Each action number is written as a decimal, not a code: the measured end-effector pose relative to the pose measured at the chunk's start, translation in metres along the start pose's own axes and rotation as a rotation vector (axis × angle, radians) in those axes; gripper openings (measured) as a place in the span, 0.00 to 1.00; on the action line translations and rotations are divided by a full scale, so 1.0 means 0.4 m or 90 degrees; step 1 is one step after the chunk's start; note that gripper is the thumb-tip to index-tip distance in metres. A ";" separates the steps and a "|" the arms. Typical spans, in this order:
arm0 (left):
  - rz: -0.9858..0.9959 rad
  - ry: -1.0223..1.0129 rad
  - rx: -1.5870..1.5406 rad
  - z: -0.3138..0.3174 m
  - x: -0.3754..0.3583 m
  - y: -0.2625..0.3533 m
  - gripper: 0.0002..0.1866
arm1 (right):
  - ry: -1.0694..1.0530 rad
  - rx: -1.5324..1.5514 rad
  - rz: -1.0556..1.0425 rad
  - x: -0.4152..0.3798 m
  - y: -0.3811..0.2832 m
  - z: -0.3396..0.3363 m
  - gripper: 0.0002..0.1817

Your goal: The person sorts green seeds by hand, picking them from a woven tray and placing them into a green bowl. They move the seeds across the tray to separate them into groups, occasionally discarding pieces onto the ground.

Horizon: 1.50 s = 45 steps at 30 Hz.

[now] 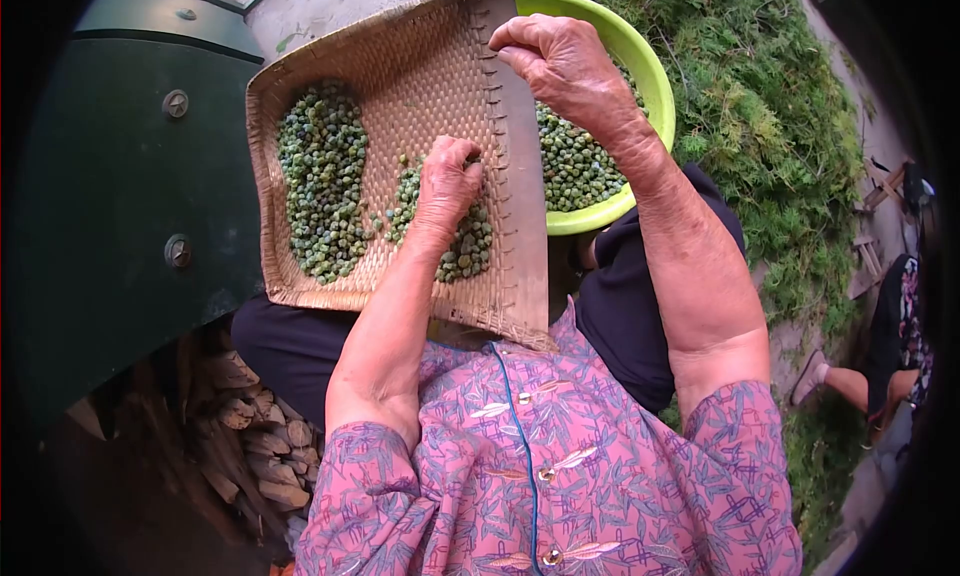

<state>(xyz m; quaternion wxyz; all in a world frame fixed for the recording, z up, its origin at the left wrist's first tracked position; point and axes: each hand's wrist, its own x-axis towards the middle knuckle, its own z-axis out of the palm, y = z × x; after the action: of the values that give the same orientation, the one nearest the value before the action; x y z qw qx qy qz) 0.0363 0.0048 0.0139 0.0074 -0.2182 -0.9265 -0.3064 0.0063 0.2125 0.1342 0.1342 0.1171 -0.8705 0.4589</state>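
A woven tray lies tilted across my lap, its flat strip along the right side. Small green cones or berries form a pile at its left, and a smaller pile lies toward its right. Over this smaller pile is my left hand, its fingers closed in a pinch; what they hold is hidden. My right hand is raised above the tray's right edge and the rim of a lime-green basin, thumb and fingertips pressed together on something too small to name. More green pieces fill the basin.
A dark green metal surface stands at the left, with stacked firewood below. Cut green foliage covers the ground at the right. At the far right, another person's leg and shoe show.
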 end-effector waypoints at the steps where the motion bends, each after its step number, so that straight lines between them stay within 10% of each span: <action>1: -0.101 0.000 -0.055 -0.001 0.002 0.001 0.12 | 0.001 -0.001 -0.001 0.002 0.003 -0.002 0.09; 5: -0.397 -0.017 -0.552 -0.023 0.037 0.073 0.14 | 0.004 -0.012 -0.006 0.006 0.006 -0.009 0.09; 15: -0.359 -0.058 -0.886 -0.025 0.095 0.200 0.17 | 0.023 0.016 0.017 0.007 0.010 -0.010 0.09; 22: -0.192 0.059 0.176 -0.078 -0.008 -0.033 0.16 | 0.021 0.042 0.021 0.006 0.004 -0.003 0.09; 45: -0.173 -0.062 0.146 -0.040 0.049 -0.077 0.15 | -0.017 -0.014 0.001 0.007 0.001 0.000 0.09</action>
<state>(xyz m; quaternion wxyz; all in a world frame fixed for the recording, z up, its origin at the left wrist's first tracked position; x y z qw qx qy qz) 0.0042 -0.0185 0.0123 -0.0539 -0.1036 -0.9756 -0.1859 0.0034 0.2126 0.1349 0.1236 0.1210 -0.8772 0.4480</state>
